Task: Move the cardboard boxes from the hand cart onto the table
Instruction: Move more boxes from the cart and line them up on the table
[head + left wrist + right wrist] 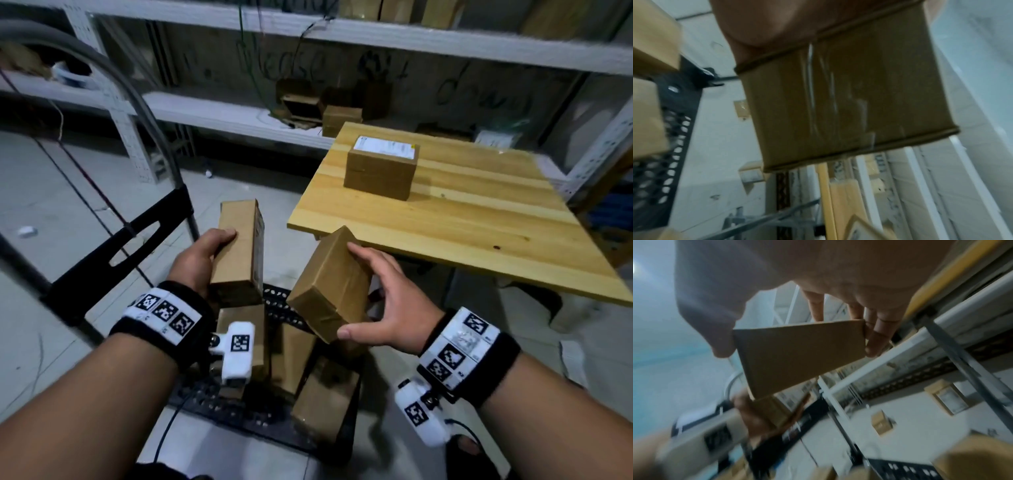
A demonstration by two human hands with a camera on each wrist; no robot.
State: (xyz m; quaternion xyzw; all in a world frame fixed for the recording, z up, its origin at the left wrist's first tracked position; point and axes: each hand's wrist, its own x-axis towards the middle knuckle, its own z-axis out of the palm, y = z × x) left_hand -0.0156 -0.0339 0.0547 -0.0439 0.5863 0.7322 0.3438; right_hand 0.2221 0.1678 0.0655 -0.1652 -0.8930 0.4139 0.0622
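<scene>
Two boxes are mid-carry: left grip (202,255) clamps the tall box (239,246), right grip (380,298) the tilted box (329,284). Next, set both on the worktop (479,219).

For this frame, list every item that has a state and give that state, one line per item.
Left hand: grips a tall box.
Tall box: lifted, held upright above the cart.
Right hand: grips a tilted box.
Tilted box: lifted, slanted, taped shut.
Labelled box: resting flat on the table, closed.
Table: holds one box.
Hand cart: still holds several boxes.
</scene>
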